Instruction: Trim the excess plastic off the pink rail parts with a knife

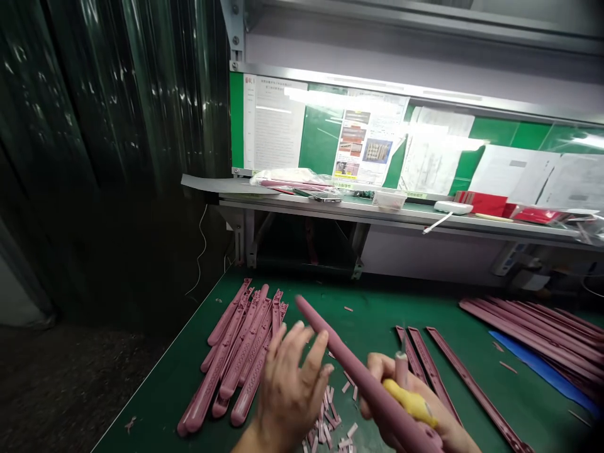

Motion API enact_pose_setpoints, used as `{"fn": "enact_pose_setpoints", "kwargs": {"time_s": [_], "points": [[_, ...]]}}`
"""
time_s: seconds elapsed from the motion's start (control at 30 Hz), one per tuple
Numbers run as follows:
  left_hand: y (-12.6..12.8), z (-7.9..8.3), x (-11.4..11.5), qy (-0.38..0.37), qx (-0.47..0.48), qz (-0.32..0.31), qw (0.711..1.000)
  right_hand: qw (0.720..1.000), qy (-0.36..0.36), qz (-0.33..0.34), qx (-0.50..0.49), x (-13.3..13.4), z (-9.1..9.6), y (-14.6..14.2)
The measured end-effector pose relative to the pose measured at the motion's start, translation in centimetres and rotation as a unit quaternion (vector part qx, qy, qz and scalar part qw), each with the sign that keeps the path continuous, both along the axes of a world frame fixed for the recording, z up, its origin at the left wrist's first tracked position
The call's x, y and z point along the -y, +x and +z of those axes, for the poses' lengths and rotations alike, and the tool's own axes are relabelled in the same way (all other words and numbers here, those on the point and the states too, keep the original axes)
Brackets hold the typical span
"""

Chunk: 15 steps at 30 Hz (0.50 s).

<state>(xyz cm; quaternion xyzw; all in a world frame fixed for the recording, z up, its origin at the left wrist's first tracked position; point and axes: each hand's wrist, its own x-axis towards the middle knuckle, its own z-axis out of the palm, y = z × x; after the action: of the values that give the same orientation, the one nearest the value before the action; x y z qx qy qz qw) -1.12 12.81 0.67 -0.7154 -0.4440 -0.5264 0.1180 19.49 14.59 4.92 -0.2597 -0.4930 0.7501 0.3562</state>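
Note:
My right hand (425,412) is closed round a long pink plastic part (352,365) with a rounded end, tilted up to the left. The same hand holds a small tool with a pinkish handle (401,370) and a thin, blurred tip pointing up; it looks like a craft knife. A yellow covering (410,401) shows at that hand, perhaps on a finger. My left hand (295,384) has its fingers spread beside the part, a fingertip at or close to its edge; contact is hard to tell. Small pink scraps (325,421) lie between and below the hands.
A pile of pink parts (245,352) lies on the green table (160,402) at left. Several single strips (472,377) and a stack (542,333) over a blue sheet (547,371) lie at right. A shelf (363,206) crosses the back, below pinned papers (368,145).

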Motion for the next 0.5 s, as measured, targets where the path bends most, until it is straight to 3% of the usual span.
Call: {"fn": "enact_pose_setpoints", "kwargs": {"time_s": [0.1, 0.2, 0.27, 0.37, 0.5], "points": [[1.2, 1.0, -0.3, -0.035, 0.037, -0.076, 0.996, 0.997, -0.033, -0.023, -0.064, 1.3, -0.5, -0.7], [1.1, 0.7, 0.7, -0.165, 0.08, -0.157, 0.97, 0.993, -0.051, -0.08, -0.075, 0.4, -0.8, -3.1], [0.5, 0.0, 1.2, -0.267, 0.125, -0.199, 0.935, 0.99, -0.001, -0.141, -0.022, -0.7, -1.5, -5.3], [-1.0, -1.8, 1.5, -0.384, 0.198, -0.219, 0.875, 0.976, 0.083, -0.183, 0.088, -2.5, -3.5, -9.1], [-4.5, -4.5, 0.6, -0.481, 0.233, -0.177, 0.826, 0.963, 0.099, -0.169, 0.187, -5.3, -6.6, -12.3]]}}
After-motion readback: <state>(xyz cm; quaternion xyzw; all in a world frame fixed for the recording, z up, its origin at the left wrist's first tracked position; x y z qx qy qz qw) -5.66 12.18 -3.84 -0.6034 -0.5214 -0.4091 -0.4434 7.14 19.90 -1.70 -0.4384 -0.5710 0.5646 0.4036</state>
